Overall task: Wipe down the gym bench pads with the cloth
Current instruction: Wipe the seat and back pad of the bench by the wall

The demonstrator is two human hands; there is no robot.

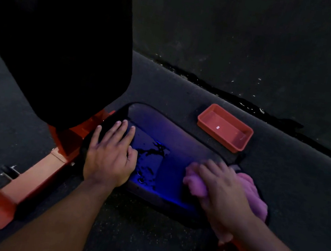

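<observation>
The right hand's fingers (213, 171) curl into a bunched pink cloth (244, 193), pressing it onto the seat pad (179, 140) at the pad's near right corner, likely so damp folds drag across the vinyl. The left hand (110, 158) lies flat with straight fingers on the seat pad's left end, apparently bracing it. Water beads glisten on the seat pad between both hands. A red tray (207, 115) sits on the floor just beyond the seat pad, within reach for re-wetting. The dark back pad (60, 45) rises left of the seat pad above the orange frame (29, 182).
</observation>
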